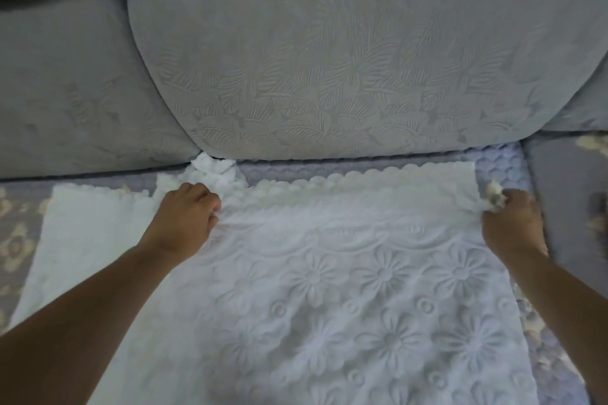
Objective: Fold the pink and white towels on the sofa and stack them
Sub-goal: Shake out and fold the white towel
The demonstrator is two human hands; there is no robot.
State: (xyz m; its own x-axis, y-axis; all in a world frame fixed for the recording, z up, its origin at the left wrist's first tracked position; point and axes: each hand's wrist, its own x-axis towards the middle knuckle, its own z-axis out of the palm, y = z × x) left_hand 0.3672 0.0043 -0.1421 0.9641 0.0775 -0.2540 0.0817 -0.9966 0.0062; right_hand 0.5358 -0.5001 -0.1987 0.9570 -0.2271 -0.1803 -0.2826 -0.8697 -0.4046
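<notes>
We find no legible text, label, brand, number or sign anywhere in the head view. The white towel [345, 273] carries only an embossed flower pattern and a scalloped edge, with no tag or lettering showing. The grey back cushion [345, 69] carries only a raised leaf pattern. The seat cover [500, 161] shows quilted scales and pale floral shapes, none of which form characters.
</notes>
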